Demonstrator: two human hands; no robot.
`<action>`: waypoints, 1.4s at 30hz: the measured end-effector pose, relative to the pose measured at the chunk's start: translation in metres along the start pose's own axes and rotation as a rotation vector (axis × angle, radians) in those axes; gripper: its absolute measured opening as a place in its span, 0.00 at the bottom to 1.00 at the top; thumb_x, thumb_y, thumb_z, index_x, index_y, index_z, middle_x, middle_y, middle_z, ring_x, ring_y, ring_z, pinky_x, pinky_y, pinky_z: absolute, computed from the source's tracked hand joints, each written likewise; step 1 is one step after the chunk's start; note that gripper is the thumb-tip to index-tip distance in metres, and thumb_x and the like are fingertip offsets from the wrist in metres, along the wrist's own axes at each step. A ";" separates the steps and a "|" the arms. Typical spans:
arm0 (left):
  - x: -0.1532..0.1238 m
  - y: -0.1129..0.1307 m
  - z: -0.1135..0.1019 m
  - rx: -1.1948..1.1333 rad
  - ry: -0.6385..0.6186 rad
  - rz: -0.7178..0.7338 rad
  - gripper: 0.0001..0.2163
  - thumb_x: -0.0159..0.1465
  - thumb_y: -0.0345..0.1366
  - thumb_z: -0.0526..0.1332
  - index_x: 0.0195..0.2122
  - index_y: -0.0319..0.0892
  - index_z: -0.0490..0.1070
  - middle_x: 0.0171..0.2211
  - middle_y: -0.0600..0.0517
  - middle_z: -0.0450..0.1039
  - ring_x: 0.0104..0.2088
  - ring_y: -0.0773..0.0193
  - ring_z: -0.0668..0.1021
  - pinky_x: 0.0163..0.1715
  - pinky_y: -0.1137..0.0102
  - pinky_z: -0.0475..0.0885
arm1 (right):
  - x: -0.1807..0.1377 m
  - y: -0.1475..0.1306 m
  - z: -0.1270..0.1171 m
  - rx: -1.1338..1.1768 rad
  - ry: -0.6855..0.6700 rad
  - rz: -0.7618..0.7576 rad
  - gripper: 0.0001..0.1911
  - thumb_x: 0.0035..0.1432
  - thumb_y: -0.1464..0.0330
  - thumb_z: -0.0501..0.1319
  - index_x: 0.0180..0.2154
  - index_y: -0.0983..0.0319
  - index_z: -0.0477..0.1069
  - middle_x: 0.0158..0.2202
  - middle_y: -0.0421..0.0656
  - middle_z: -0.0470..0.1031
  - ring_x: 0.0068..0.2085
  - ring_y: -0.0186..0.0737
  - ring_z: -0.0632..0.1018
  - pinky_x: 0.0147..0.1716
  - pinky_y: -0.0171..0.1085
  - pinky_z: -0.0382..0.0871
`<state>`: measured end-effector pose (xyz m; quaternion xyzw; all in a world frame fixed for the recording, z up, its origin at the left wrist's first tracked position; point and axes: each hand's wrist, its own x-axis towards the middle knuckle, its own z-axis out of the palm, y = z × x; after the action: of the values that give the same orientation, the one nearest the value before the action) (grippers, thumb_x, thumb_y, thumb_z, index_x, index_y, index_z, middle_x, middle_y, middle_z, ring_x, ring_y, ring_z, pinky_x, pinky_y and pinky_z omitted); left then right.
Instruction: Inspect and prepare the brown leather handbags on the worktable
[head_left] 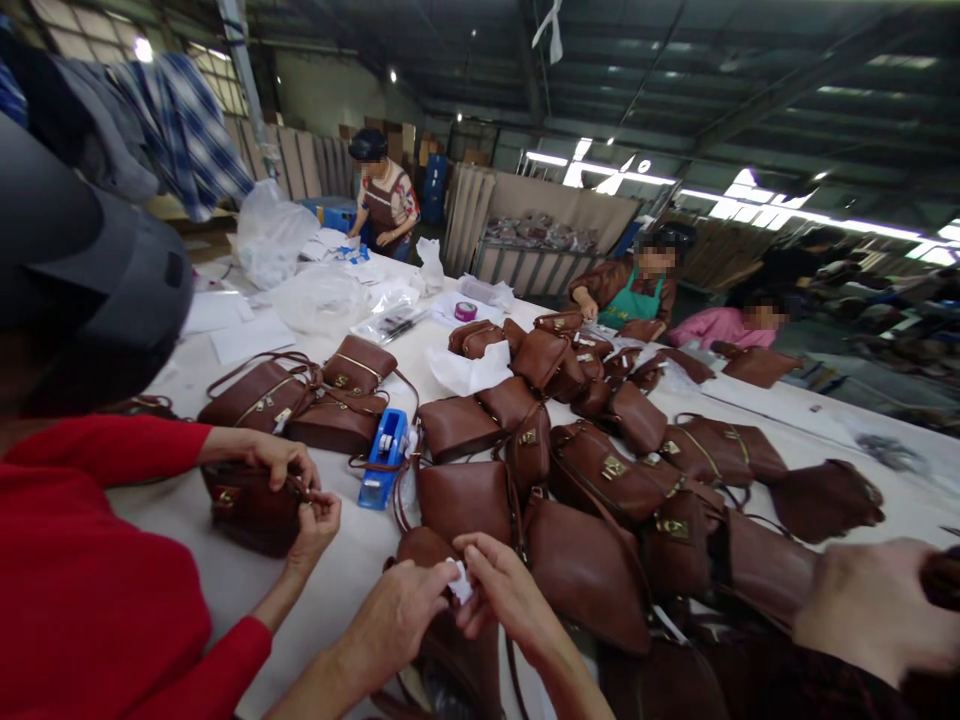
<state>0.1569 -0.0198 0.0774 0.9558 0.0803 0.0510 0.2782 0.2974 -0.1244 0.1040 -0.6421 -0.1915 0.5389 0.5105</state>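
We pinch a small white tag (pixel 459 583) between left hand (pixel 401 610) and right hand (pixel 506 595), grips closed on it, above a brown bag (pixel 450 650).

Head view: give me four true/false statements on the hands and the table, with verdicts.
1. Both of the wearer's hands, the left hand and the right hand, pinch a small white piece. True.
2. The blue tape dispenser lies in the wearer's right hand. False: it sits on the white table, with no hand on it.
3. The person in the red sleeve has both hands on a brown handbag. True.
4. The handbags on the table are black. False: they are brown, with gold-coloured clasps.
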 end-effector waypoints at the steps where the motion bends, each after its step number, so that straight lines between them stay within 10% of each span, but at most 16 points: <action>1: 0.000 0.000 0.001 0.000 0.006 0.031 0.15 0.64 0.24 0.53 0.51 0.44 0.62 0.41 0.52 0.78 0.37 0.59 0.78 0.37 0.67 0.66 | 0.000 -0.004 -0.003 -0.088 -0.059 -0.002 0.28 0.50 0.46 0.58 0.40 0.63 0.67 0.20 0.35 0.70 0.16 0.33 0.72 0.12 0.29 0.64; 6: -0.001 0.001 0.003 -0.068 0.025 0.009 0.15 0.63 0.24 0.54 0.50 0.45 0.63 0.42 0.52 0.78 0.38 0.59 0.77 0.39 0.67 0.66 | -0.004 -0.023 -0.012 -0.467 -0.176 -0.123 0.15 0.59 0.60 0.55 0.33 0.63 0.74 0.18 0.36 0.70 0.16 0.30 0.69 0.15 0.28 0.60; 16: 0.002 0.009 -0.017 -0.601 0.058 -0.132 0.05 0.64 0.30 0.50 0.40 0.45 0.58 0.34 0.54 0.76 0.36 0.64 0.77 0.37 0.72 0.65 | -0.006 -0.017 0.001 -0.806 0.168 -0.681 0.10 0.62 0.71 0.54 0.30 0.60 0.71 0.34 0.40 0.66 0.35 0.35 0.71 0.35 0.34 0.60; 22: 0.001 0.012 -0.023 -0.646 0.035 -0.178 0.08 0.63 0.32 0.50 0.43 0.45 0.58 0.34 0.55 0.75 0.36 0.65 0.75 0.39 0.72 0.66 | 0.001 -0.019 -0.007 -0.419 0.197 -0.575 0.10 0.60 0.66 0.55 0.27 0.60 0.67 0.29 0.39 0.67 0.33 0.37 0.70 0.35 0.35 0.63; 42: 0.008 -0.002 -0.016 -0.628 0.000 -0.063 0.13 0.68 0.39 0.48 0.32 0.40 0.67 0.28 0.55 0.68 0.29 0.68 0.70 0.32 0.75 0.62 | -0.013 -0.024 -0.007 -0.453 0.025 -0.576 0.11 0.61 0.66 0.59 0.27 0.60 0.73 0.30 0.40 0.71 0.35 0.37 0.72 0.37 0.35 0.64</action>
<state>0.1622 -0.0080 0.0900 0.8202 0.0904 0.0645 0.5613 0.3062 -0.1279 0.1305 -0.6651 -0.4726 0.3090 0.4887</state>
